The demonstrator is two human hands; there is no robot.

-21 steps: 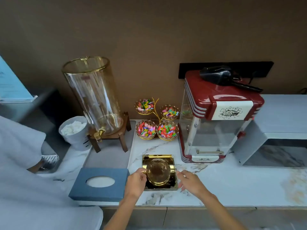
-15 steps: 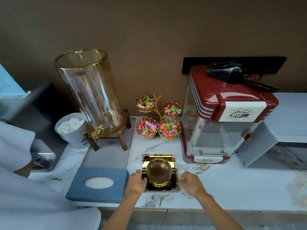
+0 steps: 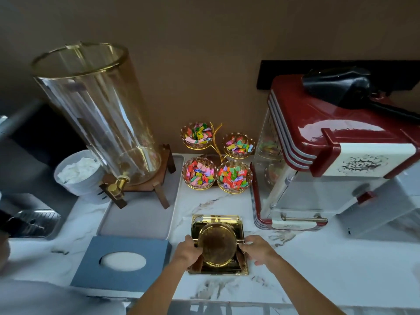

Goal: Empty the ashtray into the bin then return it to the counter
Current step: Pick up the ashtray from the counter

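A square gold ashtray [image 3: 217,243] with a round gold bowl in its middle sits on the white marble counter [image 3: 318,269], near the front edge. My left hand [image 3: 188,251] grips its left side, fingers curled over the rim. My right hand [image 3: 258,247] holds the right side by the edge of the round bowl. No bin is in view.
A blue tissue box [image 3: 122,261] lies just left of the ashtray. Behind stand a glass drink dispenser [image 3: 97,114] on a grey tray [image 3: 141,219], several candy bowls [image 3: 217,160] and a red popcorn machine [image 3: 329,160]. A white cup [image 3: 78,172] and a sink [image 3: 31,223] are at left.
Both hands have closed in on the ashtray's sides and now grip it. The camera has moved closer to the counter.
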